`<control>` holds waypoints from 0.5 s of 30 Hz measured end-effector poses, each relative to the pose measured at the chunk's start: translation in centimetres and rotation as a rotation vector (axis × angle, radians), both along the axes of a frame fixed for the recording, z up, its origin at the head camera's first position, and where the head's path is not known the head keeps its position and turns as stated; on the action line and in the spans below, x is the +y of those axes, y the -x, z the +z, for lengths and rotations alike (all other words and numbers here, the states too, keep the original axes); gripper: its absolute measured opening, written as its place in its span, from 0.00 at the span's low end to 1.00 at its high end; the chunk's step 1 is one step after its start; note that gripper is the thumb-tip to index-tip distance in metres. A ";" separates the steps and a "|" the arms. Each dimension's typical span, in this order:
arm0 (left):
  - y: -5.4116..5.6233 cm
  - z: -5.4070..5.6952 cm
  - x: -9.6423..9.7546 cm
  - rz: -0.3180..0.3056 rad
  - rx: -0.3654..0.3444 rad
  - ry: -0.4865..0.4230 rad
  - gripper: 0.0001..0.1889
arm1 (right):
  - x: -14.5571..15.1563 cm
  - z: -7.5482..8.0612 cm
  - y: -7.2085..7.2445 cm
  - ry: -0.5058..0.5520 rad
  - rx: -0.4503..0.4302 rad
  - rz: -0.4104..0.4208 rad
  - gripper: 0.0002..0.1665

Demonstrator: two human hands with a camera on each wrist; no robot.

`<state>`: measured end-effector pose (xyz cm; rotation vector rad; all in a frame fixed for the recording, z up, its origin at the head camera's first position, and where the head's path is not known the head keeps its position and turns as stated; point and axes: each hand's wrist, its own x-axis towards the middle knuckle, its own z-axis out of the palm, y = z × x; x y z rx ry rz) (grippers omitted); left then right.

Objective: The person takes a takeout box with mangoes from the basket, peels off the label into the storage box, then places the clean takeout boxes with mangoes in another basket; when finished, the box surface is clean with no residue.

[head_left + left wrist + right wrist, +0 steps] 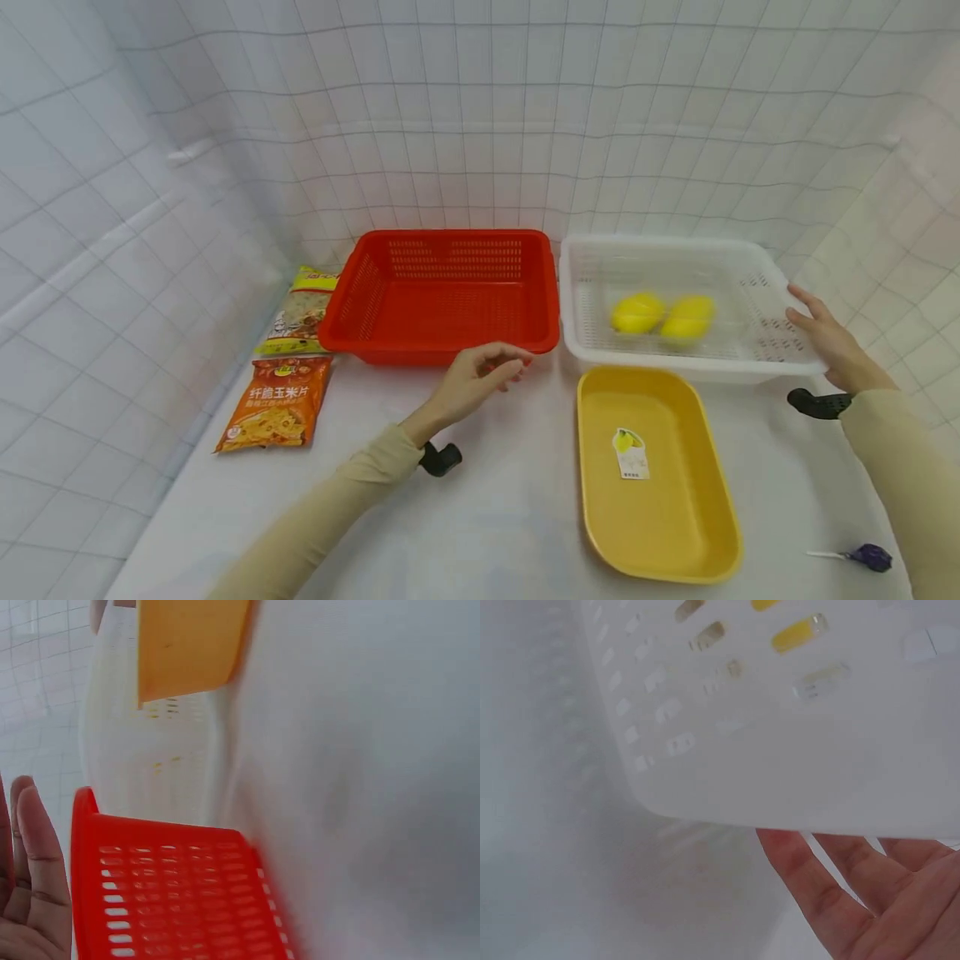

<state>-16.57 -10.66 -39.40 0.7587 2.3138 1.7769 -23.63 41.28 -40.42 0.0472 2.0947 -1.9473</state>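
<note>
My left hand [480, 379] hovers by the front right corner of a red basket [345, 340], fingers loosely bent and holding nothing. In the left wrist view, that hand's fingers [43, 859] are beside the rim of the basket. On the right, my right hand [834, 343] touches the right rim of a white basket [675, 364] with extended fingers. The right wrist view has those fingers [810, 881] at the basket's edge, their tips partly hidden. Inside the white basket lie two yellow lemons [637, 313], one of them blurred.
A yellow tray [675, 533] with a lemon label [630, 454] lies in front of the white basket. A purple-wrapped lollipop [870, 557] is at the lower right. An orange snack bag [276, 404] and a yellow-green food packet [302, 312] lie left of the red basket.
</note>
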 end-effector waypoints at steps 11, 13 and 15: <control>-5.1 -3.0 -5.4 0.082 0.220 0.204 0.09 | 0.6 0.8 0.0 -0.709 0.199 0.050 0.38; -5.3 -2.5 -6.6 0.128 0.288 0.265 0.09 | 0.0 1.4 -0.1 -0.867 0.232 0.066 0.39; -5.3 -1.8 -7.9 0.175 0.353 0.324 0.10 | -1.1 2.0 -0.4 -1.007 0.292 0.054 0.39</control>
